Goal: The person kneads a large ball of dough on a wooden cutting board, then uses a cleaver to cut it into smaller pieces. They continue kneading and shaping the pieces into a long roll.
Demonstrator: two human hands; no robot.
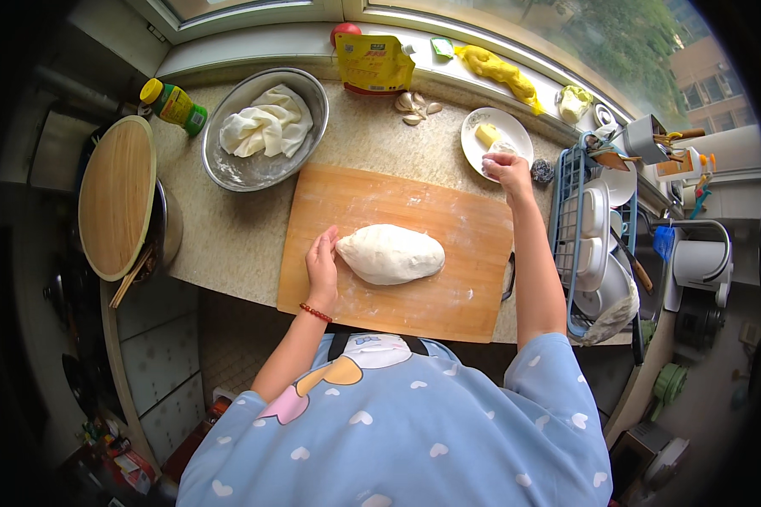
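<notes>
An oval lump of white dough [390,254] lies on a wooden cutting board [380,317] dusted with flour. My left hand [323,260], a beaded bracelet at its wrist, rests at the dough's left end, fingers extended and grasping nothing. Over the near edge of a white plate [519,120], my right hand [508,174] has its fingertips bunched together. Whether anything is pinched in them cannot be seen. On that plate are a yellow piece of food [487,134] and something white [502,147], partly behind my fingers.
Left of the board's far edge stands a metal bowl [212,166] with a crumpled white cloth [269,120]. Garlic cloves [412,109] and a yellow pouch [374,66] sit beyond the board. A blue dish rack [563,222] borders my right arm. A round wooden board [117,196] covers a pot at left.
</notes>
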